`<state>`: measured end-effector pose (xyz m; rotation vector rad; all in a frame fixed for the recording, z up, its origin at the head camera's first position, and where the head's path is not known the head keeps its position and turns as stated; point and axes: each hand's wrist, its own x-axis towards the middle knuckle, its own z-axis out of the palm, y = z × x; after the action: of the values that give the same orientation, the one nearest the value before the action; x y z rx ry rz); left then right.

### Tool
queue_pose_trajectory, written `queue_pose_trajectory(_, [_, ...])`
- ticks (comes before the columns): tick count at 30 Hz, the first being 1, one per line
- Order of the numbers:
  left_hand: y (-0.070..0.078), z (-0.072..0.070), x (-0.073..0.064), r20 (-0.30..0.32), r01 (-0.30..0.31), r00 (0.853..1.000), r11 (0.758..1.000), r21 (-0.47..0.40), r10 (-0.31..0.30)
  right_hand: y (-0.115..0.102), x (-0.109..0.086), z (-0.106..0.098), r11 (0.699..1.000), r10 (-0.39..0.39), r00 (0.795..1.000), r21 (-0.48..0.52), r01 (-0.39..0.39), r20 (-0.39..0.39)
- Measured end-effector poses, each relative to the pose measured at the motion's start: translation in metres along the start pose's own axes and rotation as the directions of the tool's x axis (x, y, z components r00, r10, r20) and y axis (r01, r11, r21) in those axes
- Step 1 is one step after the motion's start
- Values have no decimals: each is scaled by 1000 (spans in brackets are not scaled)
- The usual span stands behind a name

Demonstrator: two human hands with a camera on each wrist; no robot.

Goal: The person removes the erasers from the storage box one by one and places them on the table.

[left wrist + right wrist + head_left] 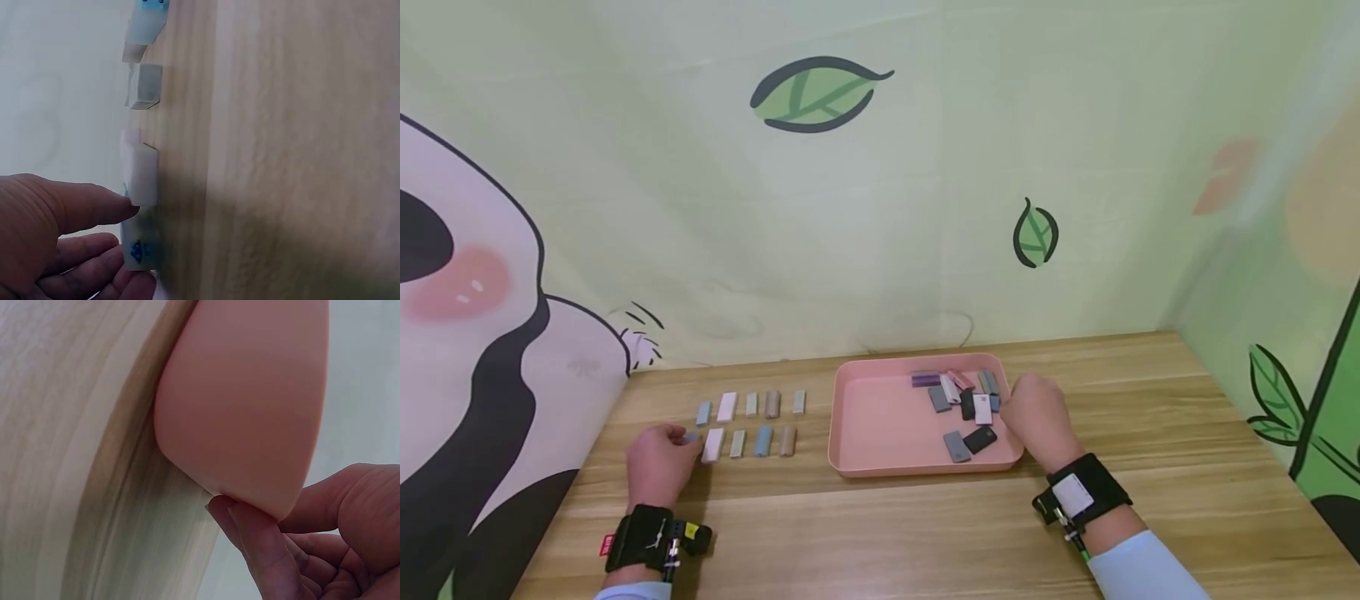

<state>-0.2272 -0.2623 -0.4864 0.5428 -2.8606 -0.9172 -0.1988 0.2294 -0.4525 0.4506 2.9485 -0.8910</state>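
The left hand [658, 468] pinches a light-blue block [137, 250] between thumb and fingers; a white block [145, 176] stands just beside the thumb tip. The right hand's [1039, 417] fingers grip the near-side wall of the pink tray [883, 417].

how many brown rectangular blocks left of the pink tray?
2: one brown rectangular block second from right in the far row, another brown block at the near row's right end. None looks hidden.

Wooden table [865, 542] before a pale green wall [940, 167].
Behind the table are printed leaves [816, 96]; left of it, a black-and-white cartoon figure [505, 392].
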Motion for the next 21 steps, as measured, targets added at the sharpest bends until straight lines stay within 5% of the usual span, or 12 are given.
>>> queue_pose_trajectory(5, [6,-8,-4,-12,0,1000,1000,29,0,-1,-1,-1,1000,-1,1000,-7,1,3])
queue_pose_trajectory(10, [25,-17,-14,-80,-66,994,997,47,70,-1,-1,-2,1000,2,1000,-10,-2,5])
queue_pose_trajectory(16, [58,-21,-31,-174,-206,962,978,30,208,-1,-1,-1,1000,-7,1000,-10,7,7])
queue_pose_trajectory(21, [84,-10,-45,-164,-298,943,954,-38,289,-1,0,-2,999,-15,1000,-30,15,16])
